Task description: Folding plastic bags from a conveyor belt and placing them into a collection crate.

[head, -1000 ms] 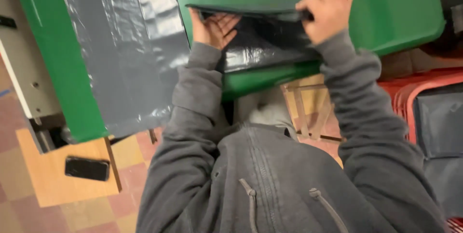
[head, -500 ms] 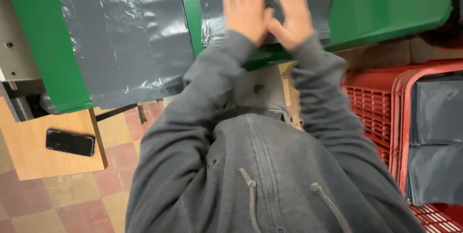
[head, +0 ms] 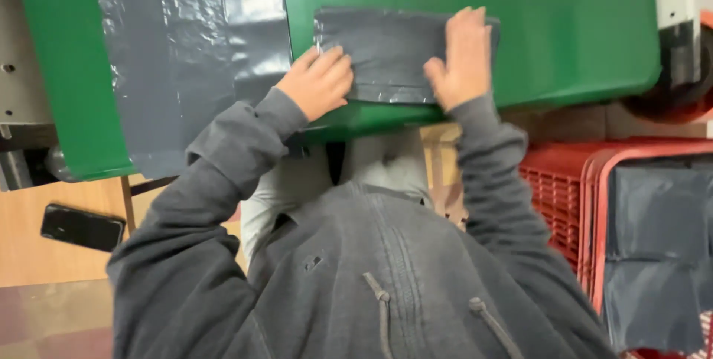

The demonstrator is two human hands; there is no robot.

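Folded dark grey plastic bag [head: 386, 53], flat and shaped like a rectangle, lying on the smooth green table top [head: 564, 25], between the two hands and partly under them. Left hand [head: 318, 83] on the left end of the folded bag, fingers curled down onto the corner, pressing, not wrapped around anything. Right hand [head: 462, 56] on the right end, laid flat with fingers stretched out and close together, pressing the plastic down, holding nothing. Both arms in dark grey hoodie sleeves [head: 223, 181], reaching up from a grey zip hoodie with two cords hanging down. Just left of the left hand, a long spread-out sheet of crinkly dark grey plastic [head: 186, 54], running across the green top and hanging over its near edge. Further left of that, a strip of bare green, then a pale grey metal part. Down below the left elbow, a light wooden board [head: 44, 255] with a flat black phone [head: 82, 227] lying on it. Under the right arm, near the right elbow, a red plastic crate with small holes [head: 557, 196], and just beside it more dark grey plastic inside a red frame [head: 653, 255]. Well right of the right hand, past the edge of the green top, a black wheel with red around it [head: 679, 77].
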